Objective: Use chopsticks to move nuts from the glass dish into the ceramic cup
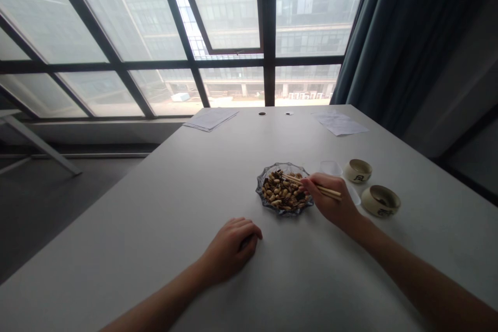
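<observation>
Clock is from your chest, 12 toward the window. Your right hand (330, 199) is at about 2, holding a pair of wooden chopsticks (313, 185) in a closed pinch. The shafts run to about 10 from the hand, with the tips close together over the back of the pile of nuts (282, 192). Can't tell if a nut is between the tips. The nuts are heaped in a scalloped glass dish (286, 212), at about 1 from your left hand (229, 249).

Left hand rests on the white table (155, 207), fingers loosely curled, no object visible in it. It sits near the dish's 7 o'clock side, not touching.

At the dish's 3 o'clock, past your right hand, are two small ceramic cups (358, 170) (380, 200) with dark lettering. A clear plastic piece (330, 167) lies just left of them, partly behind the hand.

Far edge of table: a sheet stack (210, 119) at about 12, another paper (340, 123) at about 1. Dark curtain (389, 36) at about 2, beside the window (233, 83).
</observation>
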A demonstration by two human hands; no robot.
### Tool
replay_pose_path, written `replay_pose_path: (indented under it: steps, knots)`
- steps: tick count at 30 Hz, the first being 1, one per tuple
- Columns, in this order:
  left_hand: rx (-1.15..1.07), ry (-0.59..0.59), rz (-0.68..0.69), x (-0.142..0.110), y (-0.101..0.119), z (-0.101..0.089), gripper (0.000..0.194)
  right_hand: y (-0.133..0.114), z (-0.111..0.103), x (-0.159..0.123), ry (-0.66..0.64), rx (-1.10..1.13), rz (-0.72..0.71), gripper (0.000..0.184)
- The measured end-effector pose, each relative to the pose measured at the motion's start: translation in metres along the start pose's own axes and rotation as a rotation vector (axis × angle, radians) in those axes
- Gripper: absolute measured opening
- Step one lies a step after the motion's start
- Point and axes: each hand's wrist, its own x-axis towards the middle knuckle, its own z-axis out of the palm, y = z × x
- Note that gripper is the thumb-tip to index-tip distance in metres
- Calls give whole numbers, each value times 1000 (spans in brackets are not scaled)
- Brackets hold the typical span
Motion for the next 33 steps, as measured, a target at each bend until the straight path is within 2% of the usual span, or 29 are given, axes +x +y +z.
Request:
replay_pose_path:
  steps: [4,8,11,14,18,20,22,25,30,33]
  knots:
    - [-1,1,-5,0,1,-1,21,-5,-4,0,11,-11,-10,34]
    - [6,4,-3,0,2,-1,22,-20,-21,-1,69,-26,-32,29]
    - [12,8,0,0,3,-1,22,-37,-47,-6,142,-57,-39,26]
    - [15,8,-3,0,2,-1,21,-56,-83,-20,251,-143,0,24]
    - [12,5,-4,0,0,0,20,-76,-129,-54,499,-315,72,18]
    - [9,2,-3,1,0,-1,20,-78,-144,-76,608,-324,170,17]
    - [11,4,-8,1,1,-1,20,-72,-153,-98,696,-280,265,18]
    - [20,5,-23,2,2,-2,20,-54,-158,-126,776,-236,320,19]
    - [32,0,-37,2,1,-1,21,-11,-161,-151,799,-107,373,19]
    - [45,1,-46,2,0,-1,21,14,-163,-156,747,28,430,26]
